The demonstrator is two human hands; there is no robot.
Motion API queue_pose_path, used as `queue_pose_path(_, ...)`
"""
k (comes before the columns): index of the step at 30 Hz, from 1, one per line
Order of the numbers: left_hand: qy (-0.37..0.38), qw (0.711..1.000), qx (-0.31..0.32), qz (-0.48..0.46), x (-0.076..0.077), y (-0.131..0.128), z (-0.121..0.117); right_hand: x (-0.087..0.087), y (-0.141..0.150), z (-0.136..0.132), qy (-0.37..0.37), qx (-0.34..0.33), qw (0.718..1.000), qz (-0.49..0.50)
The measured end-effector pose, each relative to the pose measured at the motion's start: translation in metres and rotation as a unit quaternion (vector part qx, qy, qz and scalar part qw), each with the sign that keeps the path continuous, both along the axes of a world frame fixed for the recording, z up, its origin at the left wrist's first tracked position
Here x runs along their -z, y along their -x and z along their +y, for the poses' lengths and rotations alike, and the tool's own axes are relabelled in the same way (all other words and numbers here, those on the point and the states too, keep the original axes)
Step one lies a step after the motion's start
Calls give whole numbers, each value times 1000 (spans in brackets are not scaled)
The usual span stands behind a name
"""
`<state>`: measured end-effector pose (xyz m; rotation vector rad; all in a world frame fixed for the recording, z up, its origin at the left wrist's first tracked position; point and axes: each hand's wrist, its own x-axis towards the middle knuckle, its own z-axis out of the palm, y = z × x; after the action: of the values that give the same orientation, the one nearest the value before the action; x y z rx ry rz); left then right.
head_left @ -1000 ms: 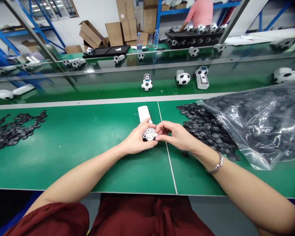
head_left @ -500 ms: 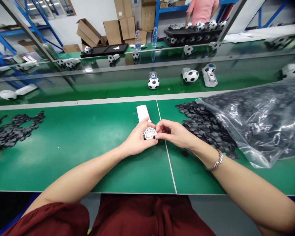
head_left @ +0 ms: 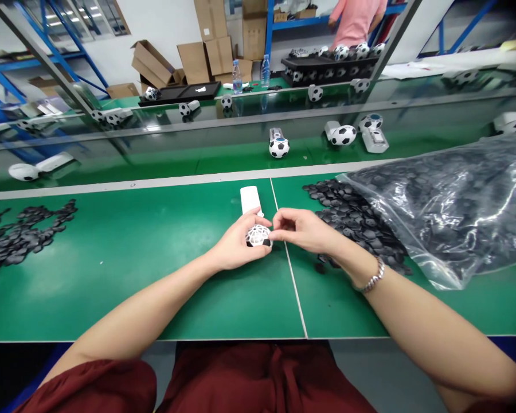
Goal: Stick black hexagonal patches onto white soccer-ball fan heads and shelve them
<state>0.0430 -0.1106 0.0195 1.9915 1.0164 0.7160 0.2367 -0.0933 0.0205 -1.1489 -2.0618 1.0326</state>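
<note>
My left hand (head_left: pixel 236 238) is closed around a white openwork ball shell (head_left: pixel 258 234) with a football pattern. Black patches fill some of its lower gaps, one showing on the side facing me. A flat white rounded piece (head_left: pixel 250 199) extends beyond my left fingers; whether it is joined to the shell is hidden. My right hand (head_left: pixel 298 229) is pinched, thumb and forefinger touching the shell's right edge. Anything between those fingertips is too small to make out. Small black pieces (head_left: pixel 361 229) lie heaped just beyond my right hand.
A clear plastic bag (head_left: pixel 460 206) full of black pieces lies at the right. More black pieces (head_left: pixel 34 229) are spread at the left. Beyond a pale rail (head_left: pixel 176 179), a green belt carries football-patterned balls (head_left: pixel 279 147) with white bodies. A person in pink (head_left: pixel 356 23) stands at the back.
The shell has turned and shifted slightly left; a black patch now shows plainly at its lower right. Balls on the nearer belt have moved right, while those on the farther strip have moved left.
</note>
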Motion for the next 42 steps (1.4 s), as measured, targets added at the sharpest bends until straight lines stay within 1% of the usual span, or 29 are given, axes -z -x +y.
queue_pose_path(1,-10,1000,7,4,0,2,1,-3,-7,2,-34,40,996,-66)
queue_pose_path(2,-21,1000,8,9,-1,3,1,-6,-14,4,-68,94,983,-146)
queue_pose_path(3,-33,999,-1,15,-1,4,1,-8,-23,7,-96,154,956,-232)
queue_pose_path(4,-42,999,-17,25,-2,5,0,-9,-31,9,-109,207,919,-317)
queue_pose_path(5,-44,997,-41,38,-3,6,-1,-10,-39,11,-108,244,881,-390)
queue_pose_path(6,-40,996,-65,53,-3,6,-1,-10,-45,12,-97,263,851,-444)
queue_pose_path(7,-29,994,-83,68,-4,6,-2,-10,-49,13,-83,267,833,-478)
queue_pose_path(8,-16,993,-90,80,-6,6,-3,-9,-52,14,-72,259,826,-495)
queue_pose_path(11,15,993,-66,94,-10,8,-3,-7,-50,13,-73,220,838,-493)
queue_pose_path(14,24,995,-6,99,-16,14,1,-7,-44,12,-97,202,851,-474)
queue_pose_path(16,24,993,41,105,-19,18,3,-8,-40,11,-113,198,865,-447)
queue_pose_path(18,17,992,59,107,-20,21,5,-9,-36,10,-131,182,893,-391)
queue_pose_path(20,5,994,40,106,-18,20,6,-11,-32,9,-147,148,928,-308)
queue_pose_path(22,-10,994,21,103,-15,19,6,-14,-26,5,-158,96,959,-215)
queue_pose_path(25,-19,995,38,93,-13,19,7,-18,-16,-2,-154,19,982,-109)
queue_pose_path(28,-19,995,60,83,-12,21,8,-19,-8,-9,-122,-7,991,-53)
queue_pose_path(32,-7,995,59,82,-11,22,9,-17,-3,-12,-95,-19,995,-21)
queue_pose_path(37,-13,995,44,86,-11,19,8,-10,0,-11,-153,-79,985,-7)
queue_pose_path(39,-20,996,37,83,-11,17,7,-8,2,-12,-162,-100,982,-8)
queue_pose_path(42,-27,996,24,77,-10,15,6,-6,7,-13,-163,-109,981,-9)
